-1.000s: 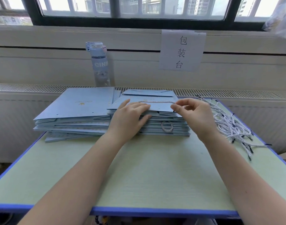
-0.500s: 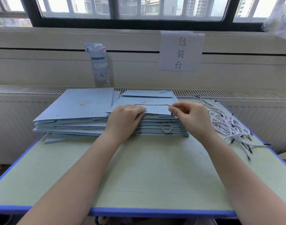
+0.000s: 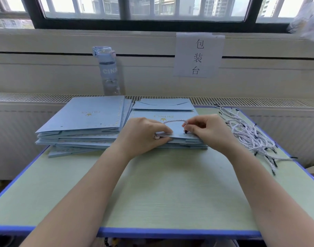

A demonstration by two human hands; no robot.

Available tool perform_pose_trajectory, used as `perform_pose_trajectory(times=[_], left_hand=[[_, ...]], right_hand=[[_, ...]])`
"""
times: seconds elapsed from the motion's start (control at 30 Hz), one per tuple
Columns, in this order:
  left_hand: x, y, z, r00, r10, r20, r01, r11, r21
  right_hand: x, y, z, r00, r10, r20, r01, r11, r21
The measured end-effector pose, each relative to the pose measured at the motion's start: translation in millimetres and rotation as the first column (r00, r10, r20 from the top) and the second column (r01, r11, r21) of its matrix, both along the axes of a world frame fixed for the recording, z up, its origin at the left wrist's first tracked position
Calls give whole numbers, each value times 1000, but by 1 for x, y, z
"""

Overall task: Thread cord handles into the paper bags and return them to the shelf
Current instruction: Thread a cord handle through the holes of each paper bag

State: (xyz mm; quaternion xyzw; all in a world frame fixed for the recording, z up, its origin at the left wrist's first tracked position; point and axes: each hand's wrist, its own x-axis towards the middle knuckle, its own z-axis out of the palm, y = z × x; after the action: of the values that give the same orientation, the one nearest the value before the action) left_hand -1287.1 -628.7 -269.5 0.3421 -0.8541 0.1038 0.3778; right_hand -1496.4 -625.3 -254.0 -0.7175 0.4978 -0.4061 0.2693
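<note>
On top of the right stack (image 3: 188, 143) of flat blue paper bags lies the top bag (image 3: 179, 114), its near edge pinched between the thumb and fingers of the left grip (image 3: 143, 134), with what looks like a knotted cord end showing just beside that thumb. Over the same edge the right grip (image 3: 209, 131) is closed on the cord (image 3: 174, 120), pinching it close to its black tip; the tip points down at the bag's face, where a hole is likely, though it is too small to make out. Between the two grips the cord arches above the paper. Left of the stack and touching it sits a second pile of bags (image 3: 84, 114), to its right a heap of loose cords (image 3: 249, 134) spreads toward the rim of the surface (image 3: 161, 184), and behind it stands a water bottle (image 3: 109, 72). Judging from this, the tip may miss or buckle if pushed at a slant, a hard tug could tear the paper round the hole or drag the knotted end through, and a sweeping right forearm might knock loose cords off the surface
</note>
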Motion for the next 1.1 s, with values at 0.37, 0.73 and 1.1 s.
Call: perform_pose_trajectory(times=[0.37,0.73,1.1], left_hand=[[-2,0,-1,999,15,-33,-19,993,-118],[-3,2,2,973,129,-190,-163,971,-174],[-5,0,0,938,226,-264,-287,932,-221]], right_hand=[[3,1,-3,998,-35,-53,33,999,-34],[2,6,-2,999,49,-5,-49,954,-295],[5,5,-2,991,124,-44,-132,949,-286]])
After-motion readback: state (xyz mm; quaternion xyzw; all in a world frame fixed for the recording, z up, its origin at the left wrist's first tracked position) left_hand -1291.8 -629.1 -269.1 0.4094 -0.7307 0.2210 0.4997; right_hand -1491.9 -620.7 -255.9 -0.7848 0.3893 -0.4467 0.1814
